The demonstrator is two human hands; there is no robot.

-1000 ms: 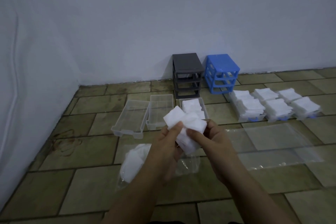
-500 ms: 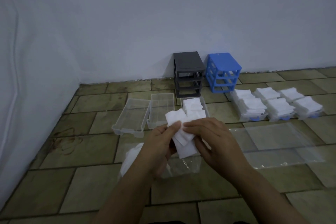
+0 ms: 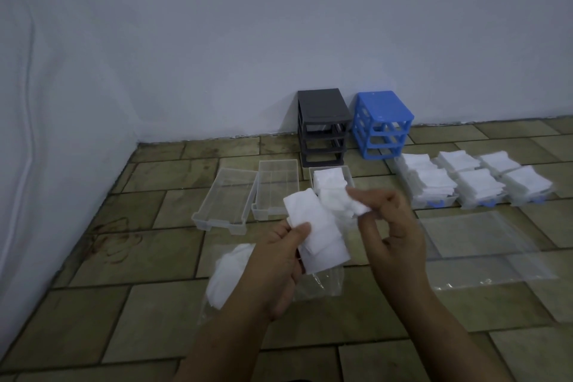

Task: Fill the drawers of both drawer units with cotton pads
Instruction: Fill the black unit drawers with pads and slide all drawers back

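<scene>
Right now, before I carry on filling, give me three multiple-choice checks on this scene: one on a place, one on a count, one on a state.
1. Where does the blue unit stand?
A. right of the grey unit, by the wall
B. left of the grey unit
C. on top of the grey unit

2. How many clear drawers lie on the floor before the grey unit?
A. one
B. three
C. five

3. What is the left hand doing?
A. lying flat on the floor
B. holding pads
C. pulling a drawer out

Answers:
1 A: the blue unit stands directly right of the grey one against the wall.
2 B: two bare drawers and one drawer with pads lie there.
3 B: its thumb and fingers pinch a white stack, while the right hand pinches another pad.
</scene>
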